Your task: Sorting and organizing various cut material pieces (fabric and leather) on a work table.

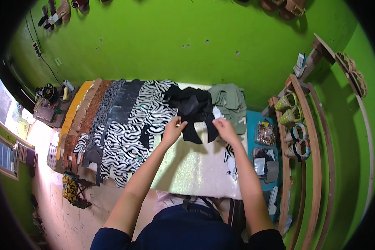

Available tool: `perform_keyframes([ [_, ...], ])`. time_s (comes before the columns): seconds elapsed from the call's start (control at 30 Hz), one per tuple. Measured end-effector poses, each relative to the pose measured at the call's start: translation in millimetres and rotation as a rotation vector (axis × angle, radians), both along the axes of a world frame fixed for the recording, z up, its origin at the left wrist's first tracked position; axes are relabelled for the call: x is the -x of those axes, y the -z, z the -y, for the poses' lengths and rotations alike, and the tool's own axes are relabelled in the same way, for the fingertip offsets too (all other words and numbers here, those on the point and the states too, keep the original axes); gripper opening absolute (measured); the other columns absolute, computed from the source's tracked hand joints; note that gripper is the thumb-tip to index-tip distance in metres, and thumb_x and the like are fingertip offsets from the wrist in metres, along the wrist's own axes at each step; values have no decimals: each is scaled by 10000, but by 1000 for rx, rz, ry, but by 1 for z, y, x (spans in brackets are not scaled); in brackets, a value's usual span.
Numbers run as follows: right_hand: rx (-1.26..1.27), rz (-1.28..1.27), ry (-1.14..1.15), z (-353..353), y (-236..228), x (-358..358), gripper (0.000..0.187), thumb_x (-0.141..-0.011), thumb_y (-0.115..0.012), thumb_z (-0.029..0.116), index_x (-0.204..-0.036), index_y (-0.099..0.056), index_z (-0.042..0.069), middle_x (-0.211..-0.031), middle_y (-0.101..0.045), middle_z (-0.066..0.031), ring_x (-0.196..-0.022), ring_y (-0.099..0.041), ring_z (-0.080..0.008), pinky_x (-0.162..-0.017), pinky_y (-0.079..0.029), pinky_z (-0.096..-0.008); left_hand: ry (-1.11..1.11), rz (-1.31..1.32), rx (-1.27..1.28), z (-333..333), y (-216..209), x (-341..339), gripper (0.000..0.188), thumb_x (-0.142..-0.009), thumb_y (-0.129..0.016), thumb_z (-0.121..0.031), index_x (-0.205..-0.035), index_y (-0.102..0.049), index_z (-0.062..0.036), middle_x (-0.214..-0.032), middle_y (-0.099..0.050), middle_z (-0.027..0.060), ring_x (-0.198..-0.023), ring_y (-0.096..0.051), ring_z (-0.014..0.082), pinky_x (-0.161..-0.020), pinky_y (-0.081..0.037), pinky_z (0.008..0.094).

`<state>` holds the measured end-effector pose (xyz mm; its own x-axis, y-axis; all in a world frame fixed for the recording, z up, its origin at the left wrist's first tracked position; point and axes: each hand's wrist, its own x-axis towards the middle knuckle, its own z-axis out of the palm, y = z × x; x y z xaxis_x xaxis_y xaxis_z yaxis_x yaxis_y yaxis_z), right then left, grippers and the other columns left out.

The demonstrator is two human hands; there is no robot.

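Over the pale table (pixel 183 179) I hold up a black, arch-shaped cut piece of material (pixel 192 135) with two legs. My left hand (pixel 173 130) pinches its left side between thumb and fingers. On the opposite side, my right hand (pixel 226 129) has its fingers closed at the piece's edge. A small white scrap (pixel 217 112) shows just above the right hand. Behind the piece lies a heap of black material (pixel 191 102), and to its right a stack of grey-green pieces (pixel 229 102). Zebra-striped pieces (pixel 123 146) overlap in rows left of my left hand.
Yellow (pixel 76 106), brown (pixel 91 112) and dark pieces continue leftward. On the right, a blue surface (pixel 254 121) bears clear containers (pixel 265 133) beside a wooden rack (pixel 306 137) with sandals (pixel 289 116). A green wall (pixel 154 41) rises behind; a patterned stool (pixel 73 189) stands lower left.
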<state>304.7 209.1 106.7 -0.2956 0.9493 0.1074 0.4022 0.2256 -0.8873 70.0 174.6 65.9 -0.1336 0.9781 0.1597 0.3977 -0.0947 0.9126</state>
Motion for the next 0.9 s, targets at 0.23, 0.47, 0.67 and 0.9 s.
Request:
perform_keyframes([
  [0.23,104,401,167,103,119,-31,310,-870,-495,268,-750,-580,-5,-584,-583,-148,-522,-595,-285,-535,-465,-406,-17,-179,291,77,73,-46,288,-788,-625,-245,-869,-593,30,-742,-633,157,-673,-619,268,-641,-473,336],
  [0.47,-267,795,350,139,89,-51,197,-786,-568,249,-838,-542,60,-861,-530,-110,-838,-546,-288,-654,-480,-403,-82,-596,178,111,57,-74,391,-732,-631,-193,-1070,-521,-32,-1058,-500,181,-963,-494,337,-805,-431,395],
  [0.67,-390,871,497,139,75,-76,484,-673,-691,277,-1052,-487,55,-1032,-468,-145,-982,-443,-310,-829,-359,-415,-162,-654,-99,119,41,-115,495,-701,-605,-151,-1162,-459,-49,-1199,-368,197,-1106,-368,366,-901,-326,458],
  [0.9,-7,869,547,104,67,-110,329,-699,-630,172,-1003,-548,75,-1053,-534,-113,-1048,-451,-294,-878,-345,-402,76,-561,-31,117,29,-144,448,-725,-594,-165,-1142,-470,-55,-1176,-396,180,-1073,-410,345,-872,-362,437],
])
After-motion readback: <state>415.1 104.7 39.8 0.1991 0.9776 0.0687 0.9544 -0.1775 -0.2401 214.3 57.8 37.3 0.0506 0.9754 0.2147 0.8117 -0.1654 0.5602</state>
